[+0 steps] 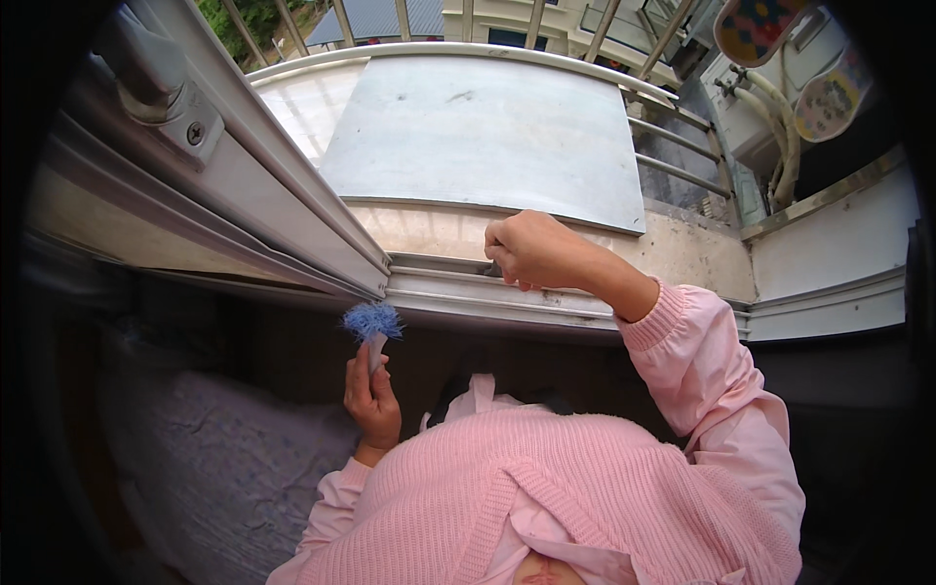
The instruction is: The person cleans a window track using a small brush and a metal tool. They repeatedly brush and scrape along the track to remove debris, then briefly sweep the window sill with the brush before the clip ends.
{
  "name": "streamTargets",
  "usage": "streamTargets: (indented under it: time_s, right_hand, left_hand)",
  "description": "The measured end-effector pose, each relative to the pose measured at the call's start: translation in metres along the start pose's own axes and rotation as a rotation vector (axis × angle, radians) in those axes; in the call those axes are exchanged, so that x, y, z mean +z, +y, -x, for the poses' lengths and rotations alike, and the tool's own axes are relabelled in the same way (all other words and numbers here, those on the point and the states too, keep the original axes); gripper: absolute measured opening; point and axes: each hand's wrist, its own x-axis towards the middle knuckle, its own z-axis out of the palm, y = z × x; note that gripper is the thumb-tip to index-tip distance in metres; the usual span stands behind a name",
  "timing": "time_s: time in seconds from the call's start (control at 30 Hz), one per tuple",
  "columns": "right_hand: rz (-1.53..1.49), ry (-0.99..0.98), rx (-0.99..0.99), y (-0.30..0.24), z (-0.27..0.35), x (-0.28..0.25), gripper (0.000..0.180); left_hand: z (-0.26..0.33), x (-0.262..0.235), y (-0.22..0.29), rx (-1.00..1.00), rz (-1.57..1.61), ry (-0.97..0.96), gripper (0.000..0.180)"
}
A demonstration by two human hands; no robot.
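My left hand (372,395) is closed round the white handle of a small brush (371,322), whose splayed blue bristles point up, just below the window frame's corner. Over the sliding window track (439,283) reaches my right hand (531,251), its fingers bent and pressed together at the track's grooves. A bit of something dark shows beneath those fingers, too hidden to name. Dark specks of dirt lie along the track to the right of this hand.
Beyond the track, a pale board (487,132) lies on the ledge before metal railings (468,19). A sliding window sash (263,175) with a latch stands at left. Pipes (780,136) and hanging patterned pieces (834,97) are at right. Patterned bedding (224,468) lies lower left.
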Motion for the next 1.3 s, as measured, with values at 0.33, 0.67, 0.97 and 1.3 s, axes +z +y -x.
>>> streamTargets:
  time_s: [0.33, 0.67, 0.97, 1.3]
  right_hand:
    - [-0.257, 0.285, -0.366, -0.034, -0.039, 0.043, 0.019]
    - [0.072, 0.271, -0.344, -0.008, -0.036, 0.040, 0.019]
    - [-0.361, 0.247, -0.343, -0.038, -0.069, 0.065, 0.023]
    - [-0.541, 0.169, -0.197, -0.011, -0.031, 0.055, 0.021]
  left_hand:
    - [-0.005, -0.001, 0.006, -0.001, 0.009, -0.027, 0.031]
    - [0.004, 0.001, -0.007, -0.024, -0.009, 0.015, 0.031]
    - [0.005, 0.000, -0.002, -0.028, -0.019, 0.003, 0.031]
    - [0.006, 0.002, -0.006, -0.014, -0.015, 0.017, 0.032]
